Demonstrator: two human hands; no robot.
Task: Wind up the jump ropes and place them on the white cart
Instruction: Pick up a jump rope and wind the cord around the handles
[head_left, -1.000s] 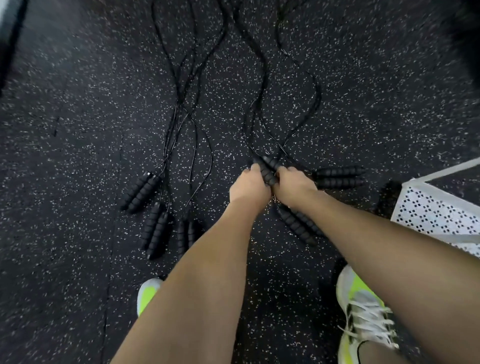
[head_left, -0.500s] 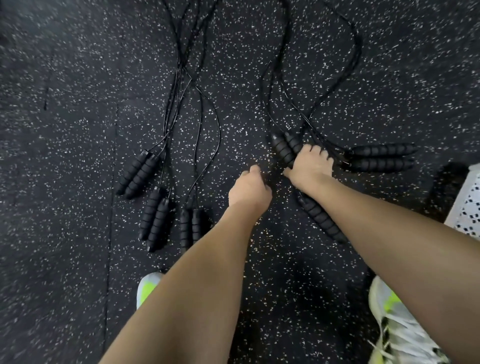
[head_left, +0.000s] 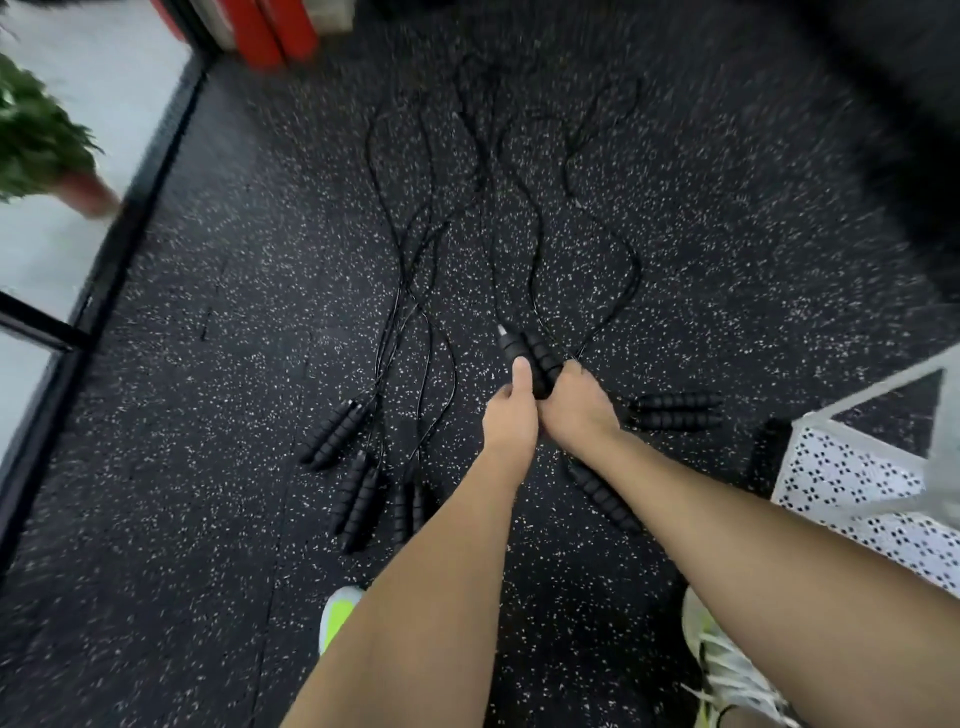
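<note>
**Both hands lift one pair of handles off the floor**

Six pairs of black ribbed handles show in the head view. One pair (head_left: 530, 358) is held: the left hand (head_left: 511, 415) has its fingers curled round them with the thumb laid along the left handle, and the right hand (head_left: 576, 410) closes on them from the right, its fingers hidden under the handles, so how they lie cannot be told. Three pairs lie on the speckled floor (head_left: 208, 467) left of the arms: an outer pair (head_left: 335, 434), a middle pair (head_left: 358, 501) and a pair (head_left: 408, 509) partly behind the left forearm. Two pairs lie to the right: one (head_left: 675, 410) lying crosswise just beside the right hand, one (head_left: 602, 496) under the right forearm. Thin black cords (head_left: 415, 291) run from all of them toward the far side. One white cart (head_left: 857, 483) with a perforated wall stands at the right edge. Two shoes show at the bottom.

Half a second earlier the left hand was closed and holding nothing, apart from the right, which alone gripped the pair low on the floor; now both hands hold it, raised.
</note>
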